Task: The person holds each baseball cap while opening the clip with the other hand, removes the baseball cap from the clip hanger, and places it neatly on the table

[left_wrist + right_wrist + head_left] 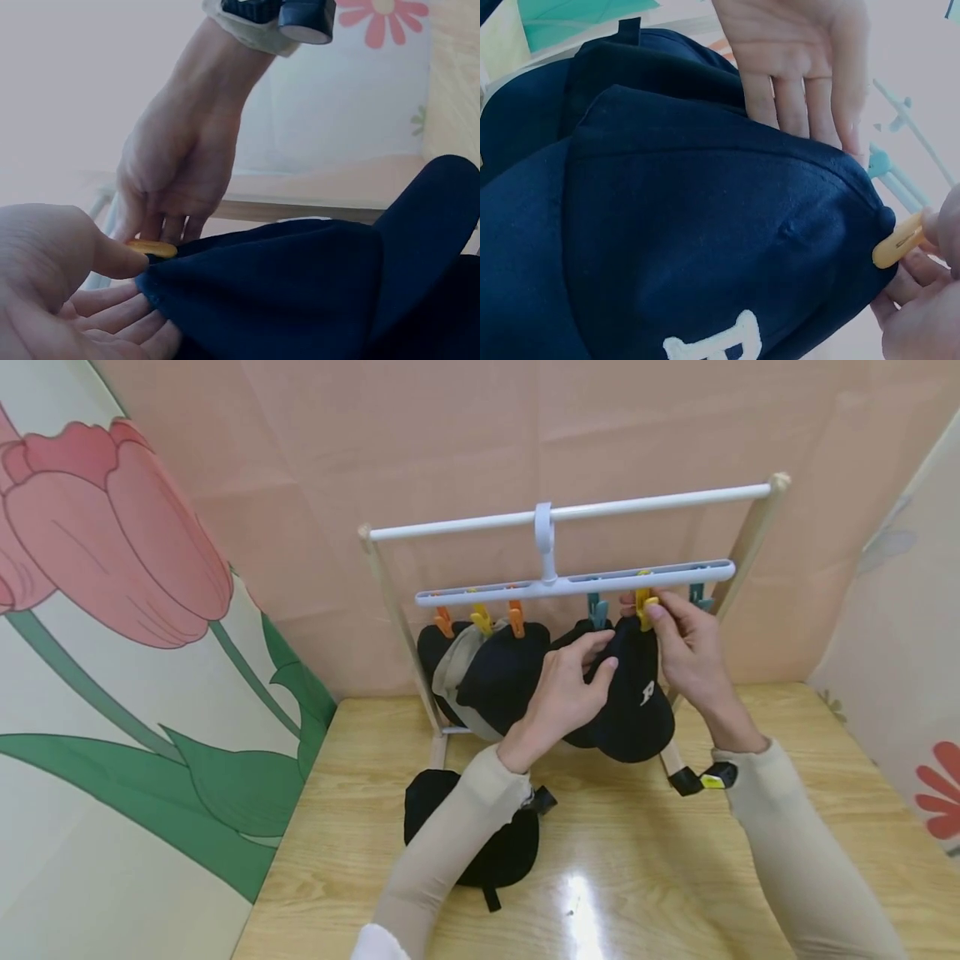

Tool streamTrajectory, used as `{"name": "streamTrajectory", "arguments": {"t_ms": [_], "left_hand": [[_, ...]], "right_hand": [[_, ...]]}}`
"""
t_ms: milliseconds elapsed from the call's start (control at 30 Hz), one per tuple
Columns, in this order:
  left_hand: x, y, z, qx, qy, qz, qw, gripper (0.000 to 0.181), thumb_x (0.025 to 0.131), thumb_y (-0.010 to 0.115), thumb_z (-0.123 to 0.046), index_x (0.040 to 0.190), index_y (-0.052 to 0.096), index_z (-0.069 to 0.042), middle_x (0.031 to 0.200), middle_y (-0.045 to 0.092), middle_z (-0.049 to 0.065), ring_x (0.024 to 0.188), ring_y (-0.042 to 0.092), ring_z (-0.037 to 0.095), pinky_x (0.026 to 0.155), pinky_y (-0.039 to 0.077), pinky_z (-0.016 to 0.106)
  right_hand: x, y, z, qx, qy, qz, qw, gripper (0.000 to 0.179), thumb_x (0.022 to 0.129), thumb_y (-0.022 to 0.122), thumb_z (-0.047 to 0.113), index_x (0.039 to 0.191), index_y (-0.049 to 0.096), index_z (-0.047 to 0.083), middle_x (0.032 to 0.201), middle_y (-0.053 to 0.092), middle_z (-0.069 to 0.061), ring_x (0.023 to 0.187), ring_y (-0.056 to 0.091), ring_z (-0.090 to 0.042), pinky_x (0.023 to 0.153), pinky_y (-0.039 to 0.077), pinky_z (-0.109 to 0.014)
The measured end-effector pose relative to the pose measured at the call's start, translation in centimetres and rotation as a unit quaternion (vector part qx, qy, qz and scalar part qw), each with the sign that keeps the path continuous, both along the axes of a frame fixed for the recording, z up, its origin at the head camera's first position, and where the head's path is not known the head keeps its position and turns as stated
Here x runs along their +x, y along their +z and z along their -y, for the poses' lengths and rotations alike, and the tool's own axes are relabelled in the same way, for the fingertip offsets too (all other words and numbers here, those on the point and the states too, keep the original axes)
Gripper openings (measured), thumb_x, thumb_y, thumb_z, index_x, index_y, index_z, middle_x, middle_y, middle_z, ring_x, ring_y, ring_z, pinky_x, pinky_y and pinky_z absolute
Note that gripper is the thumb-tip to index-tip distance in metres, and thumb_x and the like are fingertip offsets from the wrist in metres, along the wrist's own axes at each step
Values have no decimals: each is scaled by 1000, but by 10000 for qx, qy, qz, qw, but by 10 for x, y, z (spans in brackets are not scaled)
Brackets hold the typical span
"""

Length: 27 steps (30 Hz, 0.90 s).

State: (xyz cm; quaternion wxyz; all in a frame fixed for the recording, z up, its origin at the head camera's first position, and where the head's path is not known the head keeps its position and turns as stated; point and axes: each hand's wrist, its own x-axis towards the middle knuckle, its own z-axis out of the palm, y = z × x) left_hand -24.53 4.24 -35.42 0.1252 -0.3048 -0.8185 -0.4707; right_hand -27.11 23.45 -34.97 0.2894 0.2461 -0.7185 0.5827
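Note:
My right hand pinches a yellow clothespin on the hanger, between thumb and fingers. That clothespin sits at the crown of a dark baseball cap with a white letter on its front, which hangs brim down. My left hand is at the cap's left side, its fingers fairly straight and close against the crown. In the right wrist view, the left fingers partly disappear behind the cap's edge. The left wrist view shows the left thumb beside the yellow clothespin.
A pale blue hanger hooks over the white rail of a rack. More caps hang from it on the left, among them a dark cap and a beige cap. Another black cap lies on the wooden table under the left forearm.

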Motion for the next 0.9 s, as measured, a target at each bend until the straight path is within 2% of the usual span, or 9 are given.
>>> {"name": "streamTrajectory", "arguments": {"t_ms": [100,167,333,500,700,900], "left_hand": [[-2,0,-4,107,28,-12,9999,37,108,63,-13,144,64,-4,137,73,13,123,72,16,100,53,15],[-3,0,-6,162,66,-6,9998,36,108,64,-14,142,66,-4,135,74,12,121,73,14,98,54,15],[-7,1,-11,218,223,-89,9995,32,107,66,-18,136,71,-3,129,77,11,114,76,13,93,56,14],[-9,2,-12,286,350,-206,9988,28,106,68,-16,129,76,-2,124,79,11,110,77,14,91,55,12],[-10,1,-12,426,290,-256,9983,24,105,68,-12,124,78,-1,119,80,11,105,78,11,85,55,9],[-11,2,-12,512,353,-326,9975,23,105,68,-11,122,78,0,116,81,12,103,79,12,82,55,8]], "right_hand": [[-1,0,-1,-67,77,-45,9999,33,112,50,5,138,66,-8,116,78,-1,107,74,-12,101,54,-17],[-1,0,-2,-207,170,-4,9996,32,111,51,4,137,67,-8,114,78,1,105,74,-13,101,55,-17],[-1,0,-4,-435,281,103,9986,32,110,54,3,136,68,-8,111,79,-1,103,75,-15,99,55,-17],[-2,1,-5,-309,164,218,9991,33,110,55,8,138,69,-4,110,80,2,102,76,-11,97,56,-16],[-2,3,-6,-707,419,422,9957,32,109,58,9,136,70,-5,108,80,0,100,75,-9,97,56,-16],[0,7,-3,-1049,564,750,9901,33,108,62,10,137,70,-3,109,79,-2,104,76,-15,99,55,-16]]}}
